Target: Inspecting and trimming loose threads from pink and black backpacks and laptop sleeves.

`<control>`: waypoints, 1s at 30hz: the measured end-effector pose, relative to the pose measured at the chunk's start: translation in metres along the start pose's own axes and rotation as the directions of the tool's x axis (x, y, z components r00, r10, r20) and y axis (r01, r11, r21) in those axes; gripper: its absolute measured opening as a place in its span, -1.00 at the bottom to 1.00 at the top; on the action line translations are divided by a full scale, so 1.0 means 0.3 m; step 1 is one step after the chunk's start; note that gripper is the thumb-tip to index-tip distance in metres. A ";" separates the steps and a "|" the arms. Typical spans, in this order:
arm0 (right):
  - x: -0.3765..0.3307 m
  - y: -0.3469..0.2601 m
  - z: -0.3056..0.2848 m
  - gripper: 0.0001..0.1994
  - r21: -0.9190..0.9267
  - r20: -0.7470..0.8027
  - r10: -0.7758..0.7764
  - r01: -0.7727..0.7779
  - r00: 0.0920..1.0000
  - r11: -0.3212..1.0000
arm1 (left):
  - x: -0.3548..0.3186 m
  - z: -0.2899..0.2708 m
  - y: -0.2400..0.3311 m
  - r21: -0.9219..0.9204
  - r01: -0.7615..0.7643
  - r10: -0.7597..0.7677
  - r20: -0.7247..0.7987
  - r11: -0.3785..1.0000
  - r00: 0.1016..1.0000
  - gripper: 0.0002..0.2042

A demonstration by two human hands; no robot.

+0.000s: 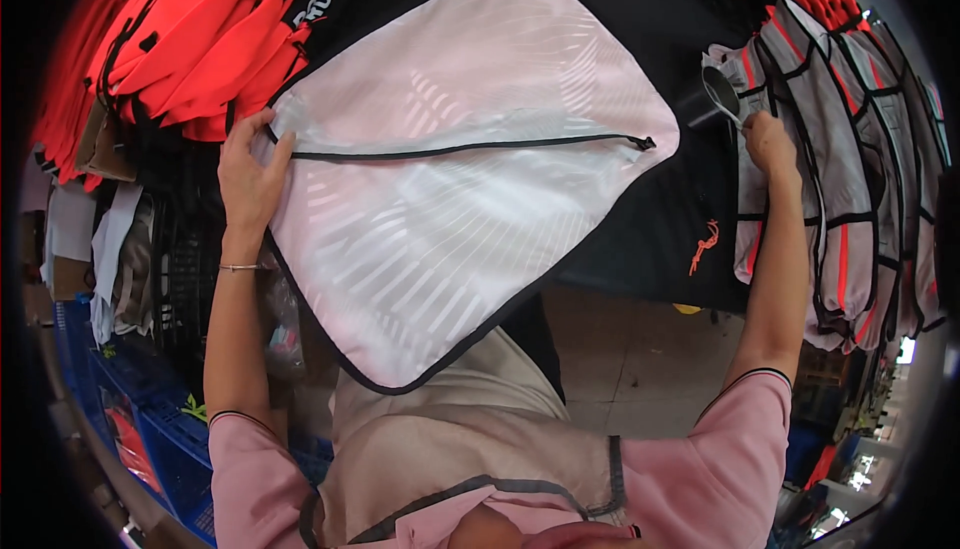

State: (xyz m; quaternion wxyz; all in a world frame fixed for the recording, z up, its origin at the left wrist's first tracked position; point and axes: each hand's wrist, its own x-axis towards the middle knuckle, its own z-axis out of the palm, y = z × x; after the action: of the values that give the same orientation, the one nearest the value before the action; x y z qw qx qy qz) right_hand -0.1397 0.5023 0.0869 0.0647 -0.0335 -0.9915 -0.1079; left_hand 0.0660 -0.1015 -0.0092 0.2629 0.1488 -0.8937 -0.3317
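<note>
A pale pink and white fabric panel (400, 224) with black bound edges lies on the black tabletop, its near corner hanging over the edge toward me. A black zipper (470, 149) runs across it. My left hand (252, 169) is closed on the panel's left edge by one end of the zipper, thumb on top. Off the panel's right side, my right hand (768, 144) grips the handle of a small metal cup (712, 99). The cup is tilted with its open mouth toward the right; its contents cannot be made out.
Bright red-orange fabric pieces (190, 59) with black straps are heaped at the far left. Grey bags with black and orange trim (825, 149) are stacked at the right. An orange cord (705, 246) lies on the black tabletop (640, 249). Blue crates (150, 409) stand at lower left.
</note>
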 end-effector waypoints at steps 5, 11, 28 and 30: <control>-0.108 -0.071 -0.065 -0.72 0.104 -0.142 0.067 -0.053 0.988 0.993 | -0.005 -0.030 0.132 0.243 -0.407 0.425 -0.022 0.880 0.905 -0.63; -0.285 -0.506 -0.210 -0.68 0.797 -0.219 -0.181 0.282 0.959 0.535 | -0.044 -0.043 0.076 0.555 -0.444 0.296 0.338 0.704 0.893 -0.68; -0.493 -1.211 -0.039 -0.63 0.652 -0.250 -0.815 0.713 0.523 0.258 | -0.114 0.087 -0.107 -0.012 -0.364 0.362 -0.069 0.931 0.930 -0.80; -0.486 -1.263 -0.054 -0.64 0.675 -0.247 -0.827 0.702 0.504 0.226 | -0.113 0.095 -0.107 -0.022 -0.372 0.368 -0.094 0.928 0.925 -0.78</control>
State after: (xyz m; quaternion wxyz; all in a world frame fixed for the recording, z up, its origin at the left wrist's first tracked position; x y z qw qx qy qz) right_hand -0.0241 0.1220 0.0036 -0.0711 0.4766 -0.8351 0.2655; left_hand 0.0805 -0.0955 -0.0617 0.3626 -0.0132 -0.8866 -0.2868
